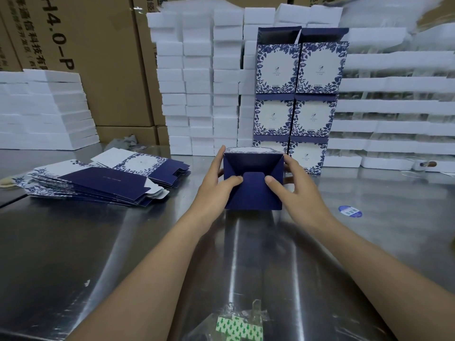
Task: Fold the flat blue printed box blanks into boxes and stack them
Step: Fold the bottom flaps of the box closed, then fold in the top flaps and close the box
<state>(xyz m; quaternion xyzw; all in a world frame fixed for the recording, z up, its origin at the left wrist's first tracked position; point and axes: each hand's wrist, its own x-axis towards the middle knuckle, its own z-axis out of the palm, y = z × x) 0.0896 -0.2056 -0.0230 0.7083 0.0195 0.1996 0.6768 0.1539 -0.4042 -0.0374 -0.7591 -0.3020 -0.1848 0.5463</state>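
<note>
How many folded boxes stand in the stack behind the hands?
6, in two columns of three: top pair, middle pair, bottom pair; the held box partly hides the bottom left one. Others may stand behind.

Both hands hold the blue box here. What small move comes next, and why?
Probably press the centre tab home: left hand and right hand grip the box by its sides, thumbs beside the tab, and the end flaps look folded in but not locked.
</note>
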